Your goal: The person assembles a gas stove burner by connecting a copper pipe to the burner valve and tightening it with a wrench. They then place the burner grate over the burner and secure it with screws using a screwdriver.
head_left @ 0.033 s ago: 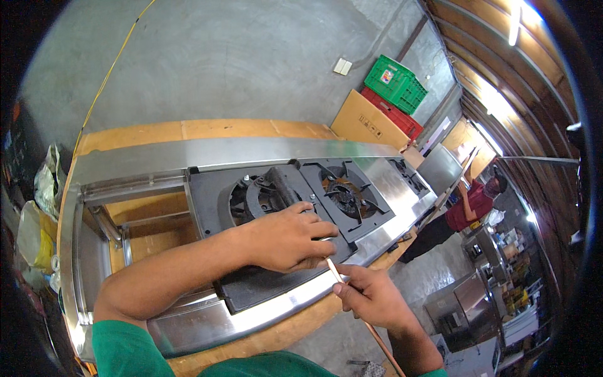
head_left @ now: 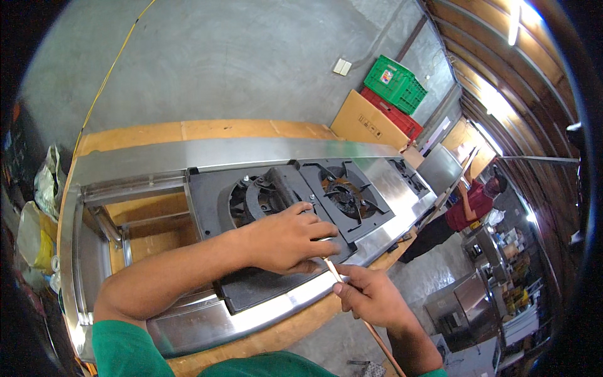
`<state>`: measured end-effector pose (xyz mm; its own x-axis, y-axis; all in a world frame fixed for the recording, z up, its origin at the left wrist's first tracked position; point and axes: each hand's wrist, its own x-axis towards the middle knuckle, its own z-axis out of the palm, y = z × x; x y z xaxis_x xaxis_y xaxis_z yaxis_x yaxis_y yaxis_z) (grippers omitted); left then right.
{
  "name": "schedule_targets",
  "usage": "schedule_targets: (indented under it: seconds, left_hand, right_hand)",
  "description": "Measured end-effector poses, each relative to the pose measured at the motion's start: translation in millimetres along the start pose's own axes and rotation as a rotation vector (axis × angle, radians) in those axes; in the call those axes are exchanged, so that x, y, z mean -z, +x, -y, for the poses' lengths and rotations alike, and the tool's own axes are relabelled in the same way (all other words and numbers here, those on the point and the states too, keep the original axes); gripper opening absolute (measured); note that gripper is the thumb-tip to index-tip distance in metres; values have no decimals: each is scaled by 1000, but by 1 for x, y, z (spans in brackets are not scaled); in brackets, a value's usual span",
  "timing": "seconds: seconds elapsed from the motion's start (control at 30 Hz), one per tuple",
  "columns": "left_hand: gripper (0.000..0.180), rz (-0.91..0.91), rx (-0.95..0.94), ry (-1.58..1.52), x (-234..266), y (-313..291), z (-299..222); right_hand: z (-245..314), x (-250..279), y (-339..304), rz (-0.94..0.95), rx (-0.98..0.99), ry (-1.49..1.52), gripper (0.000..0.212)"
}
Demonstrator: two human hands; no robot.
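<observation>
My left hand (head_left: 286,239) reaches over the front of a black cast-iron burner (head_left: 260,195) set in a long stainless steel stove top (head_left: 220,151). Its fingers are curled at the upper end of a thin copper tube (head_left: 377,339); a bit of shiny metal shows between them, too hidden to name. Just nearer to me, my right hand (head_left: 370,295) pinches that tube between thumb and fingers. From there the tube slants down past my right forearm to the lower edge. A second burner with a pan support (head_left: 344,198) lies to the right of the first.
Left of the burners is an open bay in the steel frame (head_left: 94,195). At the far right stand a cardboard box (head_left: 361,122), a green crate (head_left: 396,81) and a red crate (head_left: 402,119). A person in a dark red shirt (head_left: 461,213) stands beyond the stove's right end.
</observation>
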<state>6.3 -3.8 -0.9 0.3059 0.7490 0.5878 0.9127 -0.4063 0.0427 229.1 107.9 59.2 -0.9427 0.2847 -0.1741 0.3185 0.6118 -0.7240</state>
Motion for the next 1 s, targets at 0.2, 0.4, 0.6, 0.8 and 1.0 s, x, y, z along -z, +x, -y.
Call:
schedule_targets:
  seconds: [0.2, 0.4, 0.6, 0.8, 1.0]
  left_hand:
    - [26, -41, 8, -7, 0, 2, 1]
    - [24, 22, 41, -21, 3, 4, -2]
    - [40, 84, 98, -158, 23, 10, -1]
    - [56, -108, 136, -134, 9, 9, -2]
    - [60, -15, 189, -207, 10, 5, 1]
  right_hand:
    - [3, 8, 5, 100, -122, 222, 35]
    - [-10, 6, 12, -6, -20, 172, 32]
    - [-22, 6, 50, -109, 51, -5, 37]
    - [-7, 4, 61, -64, 86, -95, 34]
    - [-13, 0, 62, -32, 38, 68, 34]
